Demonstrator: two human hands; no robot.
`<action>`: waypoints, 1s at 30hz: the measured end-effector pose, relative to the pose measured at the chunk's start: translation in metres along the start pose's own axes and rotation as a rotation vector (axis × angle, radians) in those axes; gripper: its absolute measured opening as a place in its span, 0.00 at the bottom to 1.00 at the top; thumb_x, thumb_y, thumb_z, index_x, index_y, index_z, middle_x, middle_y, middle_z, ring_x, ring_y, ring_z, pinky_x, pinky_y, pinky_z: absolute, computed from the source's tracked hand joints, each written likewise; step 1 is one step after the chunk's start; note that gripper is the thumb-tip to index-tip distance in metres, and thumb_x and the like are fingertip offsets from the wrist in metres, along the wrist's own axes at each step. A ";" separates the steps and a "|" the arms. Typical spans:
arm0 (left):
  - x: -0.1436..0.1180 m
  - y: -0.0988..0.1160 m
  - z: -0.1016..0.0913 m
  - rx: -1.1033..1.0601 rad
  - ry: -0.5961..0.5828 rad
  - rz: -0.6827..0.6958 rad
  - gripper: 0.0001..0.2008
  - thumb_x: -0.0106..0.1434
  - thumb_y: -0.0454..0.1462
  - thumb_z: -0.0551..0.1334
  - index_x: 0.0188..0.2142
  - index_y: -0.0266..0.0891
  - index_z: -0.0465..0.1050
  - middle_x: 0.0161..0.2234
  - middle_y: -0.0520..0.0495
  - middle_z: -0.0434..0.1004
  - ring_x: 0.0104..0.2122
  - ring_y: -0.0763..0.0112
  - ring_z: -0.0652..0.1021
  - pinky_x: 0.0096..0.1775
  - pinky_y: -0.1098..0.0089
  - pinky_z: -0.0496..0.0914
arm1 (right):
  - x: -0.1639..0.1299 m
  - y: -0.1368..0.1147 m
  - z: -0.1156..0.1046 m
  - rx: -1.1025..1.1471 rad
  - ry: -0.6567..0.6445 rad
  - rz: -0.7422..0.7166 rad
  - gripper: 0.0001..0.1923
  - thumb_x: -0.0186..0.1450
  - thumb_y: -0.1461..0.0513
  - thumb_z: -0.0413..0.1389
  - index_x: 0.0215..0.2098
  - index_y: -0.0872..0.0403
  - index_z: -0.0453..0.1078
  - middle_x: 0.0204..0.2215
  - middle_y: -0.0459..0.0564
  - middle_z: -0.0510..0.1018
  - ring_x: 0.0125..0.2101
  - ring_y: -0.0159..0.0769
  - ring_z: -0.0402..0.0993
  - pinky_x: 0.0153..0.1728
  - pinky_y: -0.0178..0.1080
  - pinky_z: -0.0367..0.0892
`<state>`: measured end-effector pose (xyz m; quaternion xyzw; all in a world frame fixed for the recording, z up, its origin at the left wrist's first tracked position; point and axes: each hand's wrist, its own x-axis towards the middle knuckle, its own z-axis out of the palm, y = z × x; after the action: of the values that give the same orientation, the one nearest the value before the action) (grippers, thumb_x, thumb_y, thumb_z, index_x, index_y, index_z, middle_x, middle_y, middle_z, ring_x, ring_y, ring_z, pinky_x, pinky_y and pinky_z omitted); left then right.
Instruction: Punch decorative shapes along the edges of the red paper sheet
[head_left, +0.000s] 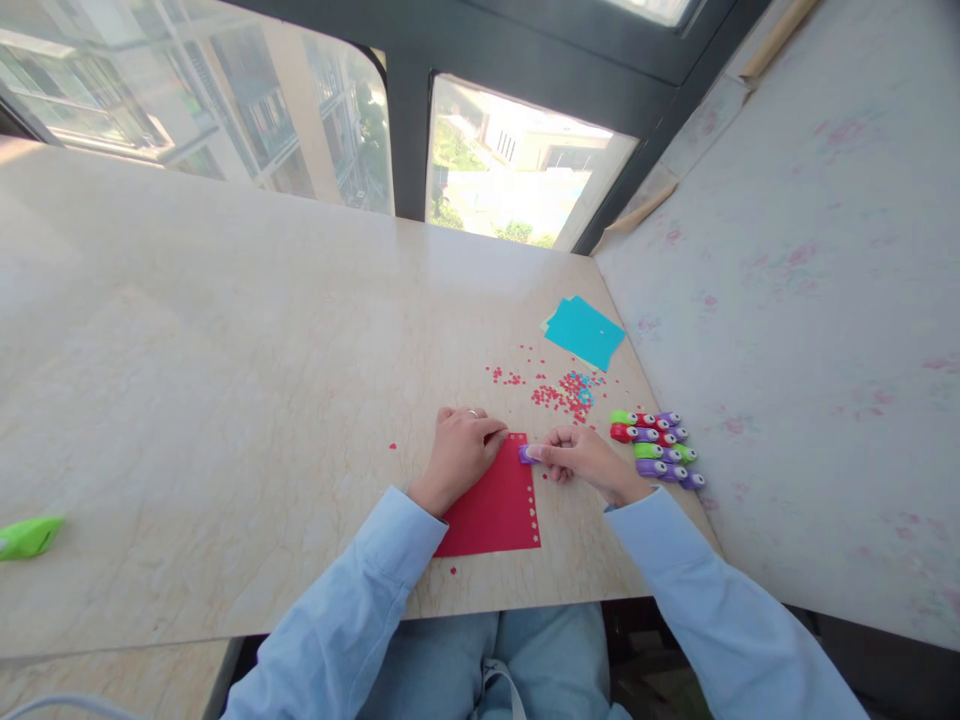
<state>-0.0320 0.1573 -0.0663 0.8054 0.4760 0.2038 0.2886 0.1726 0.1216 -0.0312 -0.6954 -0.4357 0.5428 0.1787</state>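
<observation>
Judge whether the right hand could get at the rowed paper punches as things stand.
Probably yes: nothing stands between the right hand and the paper punches beside the wall, though it would likely have to release the purple punch first.

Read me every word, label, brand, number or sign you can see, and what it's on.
No text is readable in this view.
Pale strap at the lap: dark marks, too small to read.
Row-stacked punches: pale round marks; any lettering is too small to make out.
Purple punch in the right hand: no legible label.
Red sheet: small cut-outs, no visible writing.
</observation>
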 end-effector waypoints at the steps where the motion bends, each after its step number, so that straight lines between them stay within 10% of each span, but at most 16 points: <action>1: 0.000 0.000 0.000 0.001 -0.001 0.001 0.13 0.67 0.37 0.57 0.34 0.46 0.81 0.33 0.48 0.79 0.37 0.69 0.74 0.43 0.64 0.55 | 0.001 0.000 -0.001 -0.001 -0.014 0.014 0.25 0.47 0.45 0.67 0.23 0.56 0.66 0.16 0.47 0.73 0.18 0.28 0.68 0.20 0.31 0.60; 30: 0.000 -0.002 0.001 0.014 0.017 0.023 0.12 0.67 0.39 0.56 0.35 0.45 0.80 0.35 0.48 0.80 0.38 0.68 0.75 0.45 0.64 0.57 | 0.008 -0.003 0.000 0.010 0.001 0.081 0.23 0.44 0.51 0.71 0.18 0.57 0.66 0.14 0.45 0.72 0.15 0.24 0.64 0.16 0.28 0.57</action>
<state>-0.0326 0.1578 -0.0687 0.8109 0.4706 0.2107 0.2766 0.1718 0.1299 -0.0335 -0.7119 -0.4044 0.5513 0.1601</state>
